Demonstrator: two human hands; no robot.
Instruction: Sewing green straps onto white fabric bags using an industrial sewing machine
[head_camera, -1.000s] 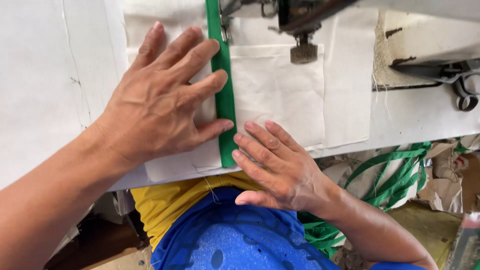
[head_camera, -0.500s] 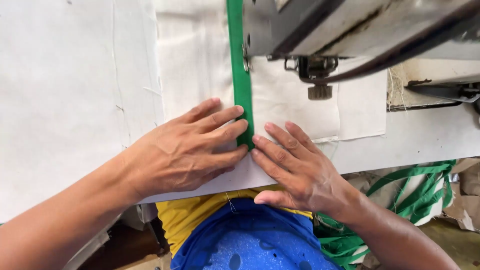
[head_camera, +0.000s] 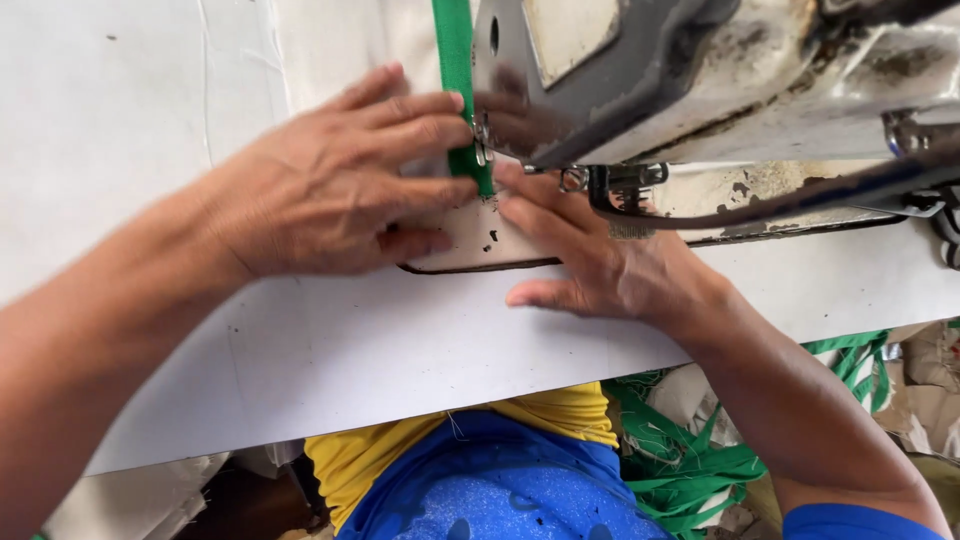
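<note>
My left hand (head_camera: 340, 185) lies flat on the white sewing table (head_camera: 400, 350), its fingertips pressing against a green strap (head_camera: 455, 60) that runs away from me under the machine. My right hand (head_camera: 600, 260) lies flat on the other side of the strap, with its fingertips partly hidden beneath the grey sewing machine head (head_camera: 700, 80). The strap ends at the presser foot (head_camera: 482, 150), above a pale metal plate (head_camera: 470, 235) set in the table. Neither hand grips anything. White fabric (head_camera: 310, 50) lies behind my left hand.
The worn machine head overhangs the right half of the table. Loose green straps (head_camera: 690, 460) are piled below the table's near edge on the right. My lap, in blue and yellow cloth (head_camera: 480, 480), is under the edge.
Both hands have slid forward along the strap toward the needle. The white fabric has moved away from me, and the view has closed in on the machine head.
</note>
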